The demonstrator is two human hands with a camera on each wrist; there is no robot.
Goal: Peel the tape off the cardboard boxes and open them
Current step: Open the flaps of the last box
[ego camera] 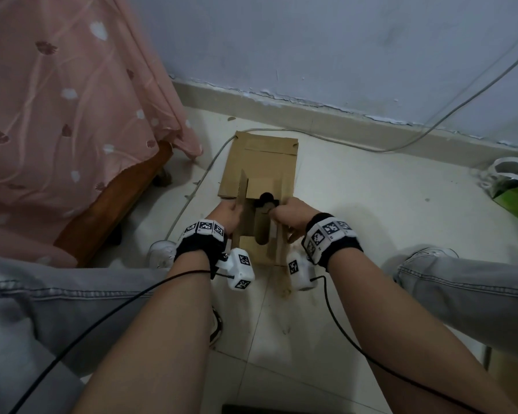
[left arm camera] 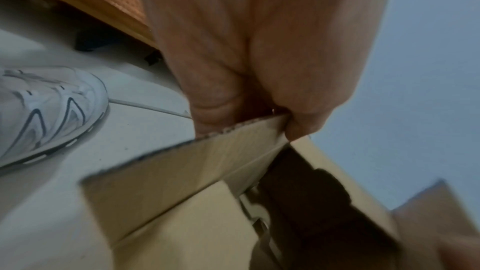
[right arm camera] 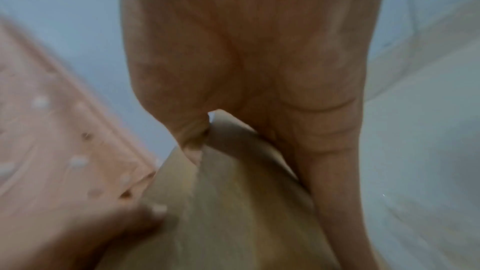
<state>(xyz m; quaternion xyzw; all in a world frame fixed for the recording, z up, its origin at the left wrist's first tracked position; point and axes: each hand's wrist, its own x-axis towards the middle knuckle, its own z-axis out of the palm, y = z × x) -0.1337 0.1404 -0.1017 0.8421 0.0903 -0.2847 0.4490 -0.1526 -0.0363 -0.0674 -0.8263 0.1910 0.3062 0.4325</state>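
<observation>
Brown corrugated cardboard box half open on the tiled floor

Left hand and right hand gripping opposite flaps; yanking unevenly could rip one.

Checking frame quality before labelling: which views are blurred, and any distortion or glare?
Head view: sharp, dim even light, no glare, wide-angle bending of the wall edge. Left wrist view: box flap and shoe smeared by motion blur. Right wrist view: softest, right hand and cardboard blurred.

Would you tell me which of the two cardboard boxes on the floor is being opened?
The nearer cardboard box, whose flaps the left hand and right hand grip; the farther box lies flat, untouched.
</observation>
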